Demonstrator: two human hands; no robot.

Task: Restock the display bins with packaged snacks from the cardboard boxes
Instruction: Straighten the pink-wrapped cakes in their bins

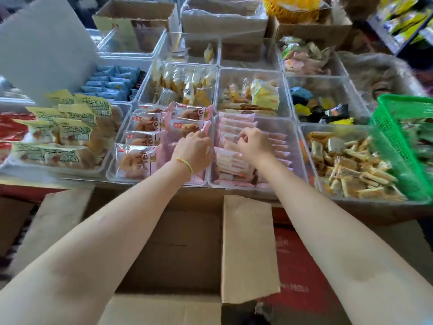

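Across crowded counter: clear bins [302,146] of snacks; both hands' fingers curled among pink packets [230,160], grip unclear.

We see a display table [35,181] carrying clear plastic bins [295,146] in touching rows, a green basket [393,137], and cardboard boxes [131,22] behind.

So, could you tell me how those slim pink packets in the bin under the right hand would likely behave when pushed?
The slim pink packets look like glossy film wrappers, so they probably slide easily over one another. They stand in a loose row on edge in the clear bin, so a nudge from the right hand may topple several. They seem light and slightly crushable.
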